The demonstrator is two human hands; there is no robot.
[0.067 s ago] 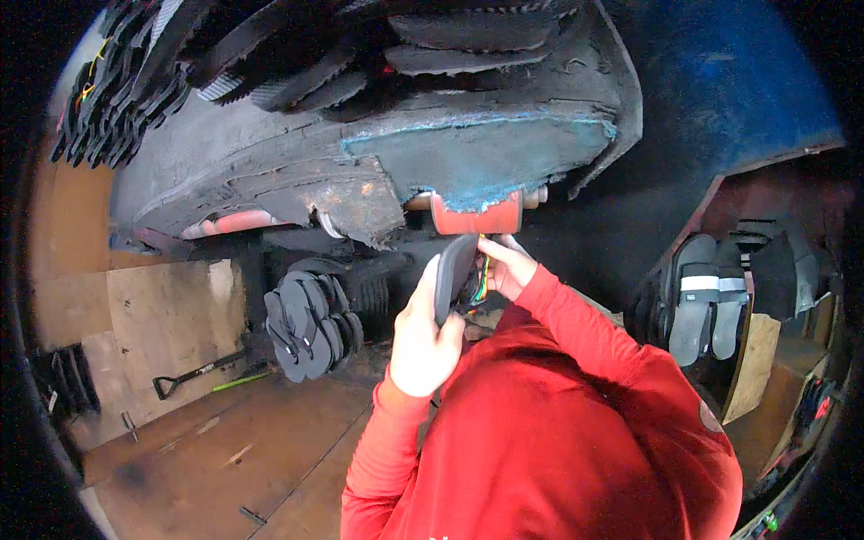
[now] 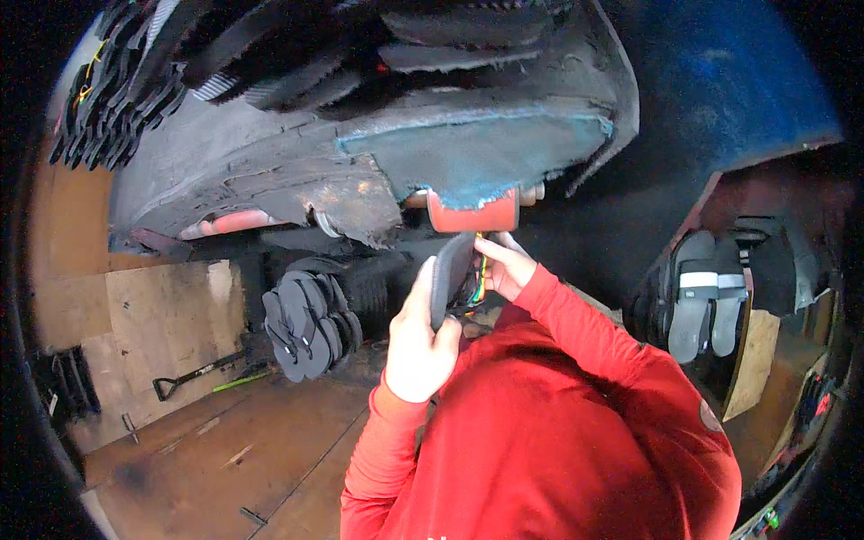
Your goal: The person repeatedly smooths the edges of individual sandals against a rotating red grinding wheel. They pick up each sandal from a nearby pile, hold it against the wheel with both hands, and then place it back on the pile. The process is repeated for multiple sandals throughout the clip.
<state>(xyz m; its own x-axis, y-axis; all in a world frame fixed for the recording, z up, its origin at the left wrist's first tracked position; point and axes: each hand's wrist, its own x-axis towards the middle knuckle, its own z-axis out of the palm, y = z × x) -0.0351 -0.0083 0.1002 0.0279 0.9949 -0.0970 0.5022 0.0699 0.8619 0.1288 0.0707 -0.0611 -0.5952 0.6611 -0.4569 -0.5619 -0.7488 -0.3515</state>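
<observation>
A dark grey flip-flop (image 2: 449, 279) stands on edge between my two hands, its far end close below a red sanding roller (image 2: 474, 216). My left hand (image 2: 423, 340) is closed round its left side and near end, thumb toward me. On the other side, my right hand (image 2: 505, 264) grips it near the far end, where thin green, yellow and red strands (image 2: 480, 281) show. Whether the flip-flop touches the roller I cannot tell. A worn grey-blue cover (image 2: 486, 153) overhangs the roller.
Black soles (image 2: 468, 58) lie piled on top of the machine. At the left hangs a stack of grey flip-flops (image 2: 306, 328); at the right, grey slides with a white band (image 2: 697, 297). A black-handled tool (image 2: 198, 373) rests by the wooden board (image 2: 175, 315).
My left hand and the flip-flop have shifted very slightly left, along with a small shift of the whole view. Both hands keep their hold.
</observation>
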